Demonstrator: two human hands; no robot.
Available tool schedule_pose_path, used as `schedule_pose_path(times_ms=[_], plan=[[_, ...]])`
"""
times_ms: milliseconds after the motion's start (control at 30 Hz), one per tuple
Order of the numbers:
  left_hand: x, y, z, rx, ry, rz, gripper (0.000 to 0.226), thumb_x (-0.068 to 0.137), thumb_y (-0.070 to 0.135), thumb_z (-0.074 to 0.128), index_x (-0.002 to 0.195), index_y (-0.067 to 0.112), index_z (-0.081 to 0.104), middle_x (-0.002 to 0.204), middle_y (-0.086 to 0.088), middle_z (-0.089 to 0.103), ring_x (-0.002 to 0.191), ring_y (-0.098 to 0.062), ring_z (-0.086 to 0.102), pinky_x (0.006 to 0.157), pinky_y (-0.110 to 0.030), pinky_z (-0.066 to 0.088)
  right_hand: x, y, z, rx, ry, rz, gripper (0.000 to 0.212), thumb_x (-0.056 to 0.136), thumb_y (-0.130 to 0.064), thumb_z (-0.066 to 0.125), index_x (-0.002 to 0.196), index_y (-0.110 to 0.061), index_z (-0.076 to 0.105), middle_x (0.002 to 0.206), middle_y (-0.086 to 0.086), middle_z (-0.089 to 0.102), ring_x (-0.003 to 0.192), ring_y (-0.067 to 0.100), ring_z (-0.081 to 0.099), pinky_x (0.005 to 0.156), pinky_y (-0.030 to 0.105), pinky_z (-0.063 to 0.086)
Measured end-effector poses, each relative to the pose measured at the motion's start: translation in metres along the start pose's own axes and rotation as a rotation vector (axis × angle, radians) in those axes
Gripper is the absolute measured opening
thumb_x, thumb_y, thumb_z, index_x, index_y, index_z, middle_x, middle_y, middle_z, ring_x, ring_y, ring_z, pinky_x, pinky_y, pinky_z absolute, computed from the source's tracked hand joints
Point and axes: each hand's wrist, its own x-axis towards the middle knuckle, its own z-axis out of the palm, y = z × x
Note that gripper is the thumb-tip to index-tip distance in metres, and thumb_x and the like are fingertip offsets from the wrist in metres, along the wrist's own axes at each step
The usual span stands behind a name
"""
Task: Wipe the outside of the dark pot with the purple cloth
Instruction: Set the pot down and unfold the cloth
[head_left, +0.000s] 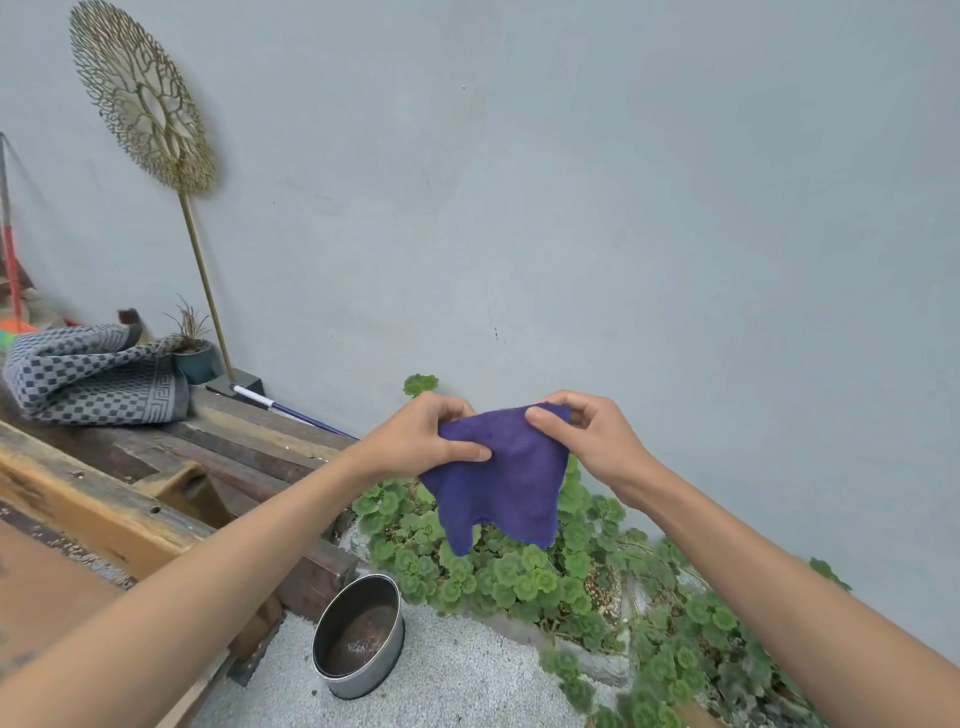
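The purple cloth (506, 480) hangs spread in the air in front of the grey wall. My left hand (431, 434) pinches its upper left edge and my right hand (587, 436) pinches its upper right corner. The round metal pot (358, 636), dark and stained inside with a grey outer wall, stands upright on the gravel ground below and left of the cloth. Neither hand touches the pot.
A wooden bench or pallet structure (156, 493) runs along the left, with a checked grey towel (98, 379) and a small potted plant (195, 353) on it. Green leafy plants (519, 566) grow at the wall's foot. A metal tree ornament (143, 98) leans on the wall.
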Motion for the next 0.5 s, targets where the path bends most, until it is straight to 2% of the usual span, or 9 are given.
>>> schedule_pose_path(times_ms=[100,233,333,433,500], plan=[[-0.002,-0.007,-0.012,0.035,0.035,-0.033,0.035,0.069,0.029,0.09,0.075,0.005,0.066,0.076,-0.02,0.068,0.068,-0.019,0.062,0.063,-0.035,0.045,0.004,0.004,-0.003,-0.011,0.097,-0.003,0.008,0.092,-0.01,0.073,0.096,-0.006,0.078,0.083,-0.005,0.078,0.076,0.004,0.07,0.07,0.016,0.053],[-0.008,-0.012,-0.032,0.11,0.042,-0.044,0.046,0.061,0.041,0.093,0.058,0.015,0.055,0.06,-0.008,0.053,0.057,-0.017,0.048,0.056,-0.033,0.034,0.008,0.005,0.0,-0.083,0.067,-0.003,0.013,0.087,-0.005,0.077,0.098,-0.01,0.08,0.089,-0.001,0.081,0.083,0.008,0.074,0.078,0.019,0.056],[-0.017,-0.021,-0.051,0.141,0.017,-0.044,0.048,0.062,0.042,0.092,0.062,0.009,0.057,0.062,-0.008,0.055,0.059,-0.019,0.048,0.057,-0.037,0.036,0.011,0.007,0.009,-0.117,0.042,-0.002,0.015,0.086,-0.004,0.077,0.096,-0.014,0.08,0.09,-0.001,0.081,0.085,0.008,0.075,0.078,0.019,0.056],[-0.031,-0.034,-0.065,0.198,-0.002,-0.045,0.038,0.065,0.038,0.091,0.068,0.01,0.065,0.064,-0.012,0.064,0.063,-0.019,0.054,0.059,-0.042,0.045,0.014,0.013,0.023,-0.181,0.017,-0.004,0.01,0.089,-0.009,0.076,0.096,-0.015,0.079,0.092,0.001,0.081,0.089,0.013,0.075,0.082,0.024,0.057],[-0.044,-0.045,-0.071,0.23,0.022,-0.065,0.029,0.068,0.029,0.09,0.071,0.012,0.067,0.062,-0.002,0.065,0.061,-0.012,0.056,0.059,-0.036,0.046,0.016,0.022,0.038,-0.229,-0.011,-0.002,0.008,0.091,-0.015,0.075,0.099,-0.014,0.077,0.096,0.003,0.08,0.094,0.019,0.076,0.086,0.033,0.058]])
